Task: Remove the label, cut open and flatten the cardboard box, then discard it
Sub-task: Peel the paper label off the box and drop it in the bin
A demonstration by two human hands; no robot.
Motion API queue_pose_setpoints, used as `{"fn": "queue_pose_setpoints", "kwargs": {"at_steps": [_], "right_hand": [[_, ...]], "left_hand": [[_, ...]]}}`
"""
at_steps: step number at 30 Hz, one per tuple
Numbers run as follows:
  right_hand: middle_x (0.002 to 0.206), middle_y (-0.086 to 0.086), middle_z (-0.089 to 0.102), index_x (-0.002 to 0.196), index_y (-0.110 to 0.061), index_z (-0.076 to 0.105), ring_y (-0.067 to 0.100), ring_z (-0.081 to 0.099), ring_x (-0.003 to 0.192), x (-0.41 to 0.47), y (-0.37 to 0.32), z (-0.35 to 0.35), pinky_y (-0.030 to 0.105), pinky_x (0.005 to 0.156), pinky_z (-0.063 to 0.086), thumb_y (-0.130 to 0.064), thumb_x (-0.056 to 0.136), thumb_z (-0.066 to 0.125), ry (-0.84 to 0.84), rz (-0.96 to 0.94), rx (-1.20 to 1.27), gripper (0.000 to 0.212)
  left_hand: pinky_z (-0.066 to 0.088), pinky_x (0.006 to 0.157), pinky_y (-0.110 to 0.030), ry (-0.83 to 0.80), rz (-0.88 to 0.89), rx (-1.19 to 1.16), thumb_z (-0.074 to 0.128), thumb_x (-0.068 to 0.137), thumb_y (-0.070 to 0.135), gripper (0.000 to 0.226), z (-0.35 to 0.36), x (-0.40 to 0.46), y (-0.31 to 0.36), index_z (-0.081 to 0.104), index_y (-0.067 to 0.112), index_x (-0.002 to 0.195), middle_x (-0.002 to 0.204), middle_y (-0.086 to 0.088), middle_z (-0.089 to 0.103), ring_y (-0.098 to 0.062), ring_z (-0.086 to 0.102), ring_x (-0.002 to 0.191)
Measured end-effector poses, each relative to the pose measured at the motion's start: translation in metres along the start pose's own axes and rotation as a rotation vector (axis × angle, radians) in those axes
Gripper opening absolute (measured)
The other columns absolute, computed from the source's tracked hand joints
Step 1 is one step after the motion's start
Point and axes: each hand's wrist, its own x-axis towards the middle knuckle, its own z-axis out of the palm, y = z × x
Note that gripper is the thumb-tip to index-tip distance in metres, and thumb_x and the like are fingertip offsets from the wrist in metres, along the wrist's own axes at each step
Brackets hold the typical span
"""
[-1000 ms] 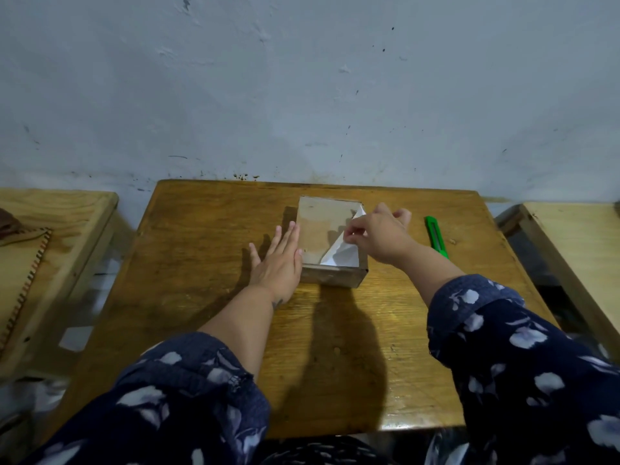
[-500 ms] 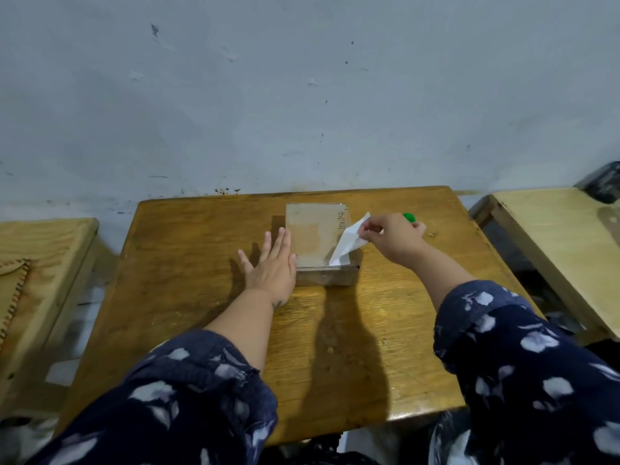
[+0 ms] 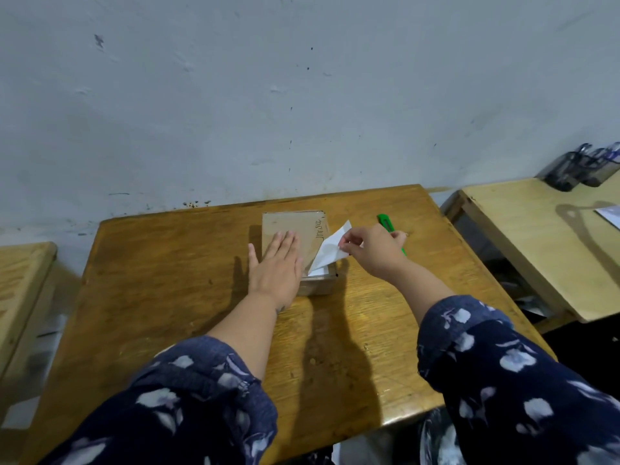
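Note:
A small brown cardboard box (image 3: 302, 226) lies flat on the wooden table (image 3: 174, 290), near its far edge. My left hand (image 3: 276, 266) rests palm down on the box's top left part, fingers spread. My right hand (image 3: 372, 250) pinches the corner of a white label (image 3: 327, 253). Most of the label is peeled up and stretched to the right; its lower end still clings to the box's near right corner. A green utility knife (image 3: 385, 224) lies on the table just behind my right hand, partly hidden by it.
A second wooden table (image 3: 543, 243) stands to the right with a dark pen holder (image 3: 580, 171) and a sheet of paper (image 3: 609, 216). Another wooden surface (image 3: 20, 283) sits at the left. A grey wall (image 3: 302, 95) runs right behind the table.
My right hand has pulled the label further up and to the right, off the box's top. My left hand has slid from beside the box onto its top. The camera has turned right.

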Motion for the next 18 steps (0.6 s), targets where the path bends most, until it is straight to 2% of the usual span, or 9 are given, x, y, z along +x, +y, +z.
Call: {"fn": "queue_pose_setpoints", "kwargs": {"at_steps": [3, 8, 12, 14, 16, 17, 18], "right_hand": [[0.088, -0.013, 0.060, 0.091, -0.031, 0.066, 0.017, 0.052, 0.099, -0.001, 0.001, -0.009, 0.041, 0.091, 0.021, -0.030, 0.095, 0.050, 0.023, 0.003, 0.009, 0.016], [0.080, -0.015, 0.060, 0.086, -0.031, 0.063, 0.014, 0.054, 0.090, -0.003, 0.007, -0.032, 0.036, 0.085, 0.019, -0.032, 0.094, 0.051, 0.043, 0.046, 0.031, 0.015], [0.077, -0.015, 0.059, 0.084, -0.030, 0.064, 0.016, 0.055, 0.087, -0.006, 0.019, -0.061, 0.038, 0.091, 0.027, -0.035, 0.092, 0.055, 0.135, 0.168, 0.133, 0.013], [0.076, -0.011, 0.061, 0.078, -0.026, 0.066, 0.018, 0.056, 0.083, -0.013, 0.029, -0.085, 0.039, 0.088, 0.033, -0.033, 0.089, 0.060, 0.124, 0.231, 0.243, 0.015], [0.076, -0.003, 0.062, 0.075, -0.019, 0.065, 0.022, 0.057, 0.082, -0.025, 0.037, -0.103, 0.032, 0.074, 0.043, -0.022, 0.087, 0.065, 0.088, 0.283, 0.471, 0.012], [0.081, 0.002, 0.063, 0.078, -0.015, 0.065, 0.023, 0.057, 0.085, -0.031, 0.040, -0.105, 0.031, 0.072, 0.045, -0.017, 0.085, 0.067, 0.072, 0.326, 0.560, 0.008], [0.088, 0.007, 0.064, 0.081, -0.012, 0.066, 0.024, 0.058, 0.089, -0.036, 0.045, -0.104, 0.033, 0.076, 0.047, -0.014, 0.084, 0.069, 0.062, 0.381, 0.609, 0.005]], "left_hand": [[-0.009, 0.115, -0.056, -0.004, -0.003, 0.019, 0.006, 0.103, 0.034, 0.052, 0.000, 0.001, 0.001, -0.004, 0.026, 0.152, 0.160, 0.011, -0.012, -0.009, -0.015, 0.146], [-0.009, 0.114, -0.057, -0.008, -0.005, 0.016, 0.006, 0.103, 0.034, 0.052, 0.000, 0.001, 0.000, -0.004, 0.025, 0.153, 0.160, 0.010, -0.011, -0.009, -0.014, 0.146], [-0.010, 0.115, -0.058, -0.022, 0.004, 0.011, 0.005, 0.103, 0.033, 0.052, -0.002, 0.001, 0.000, -0.005, 0.025, 0.153, 0.161, 0.010, -0.012, -0.010, -0.015, 0.146], [-0.010, 0.114, -0.060, -0.018, -0.009, 0.031, 0.008, 0.103, 0.032, 0.052, -0.004, 0.001, 0.001, -0.003, 0.023, 0.153, 0.161, 0.007, -0.010, -0.011, -0.013, 0.147], [-0.006, 0.115, -0.060, 0.103, 0.008, 0.007, 0.019, 0.103, 0.027, 0.053, -0.007, 0.002, 0.012, 0.008, 0.020, 0.153, 0.162, 0.005, 0.001, -0.013, -0.005, 0.148], [0.000, 0.116, -0.059, 0.229, 0.051, -0.051, 0.028, 0.101, 0.024, 0.051, -0.009, 0.000, 0.022, 0.019, 0.019, 0.152, 0.161, 0.003, 0.013, -0.014, 0.004, 0.148], [0.009, 0.116, -0.057, 0.368, 0.117, -0.139, 0.036, 0.099, 0.022, 0.047, -0.012, -0.002, 0.035, 0.033, 0.019, 0.146, 0.158, 0.002, 0.027, -0.015, 0.016, 0.147]]}}
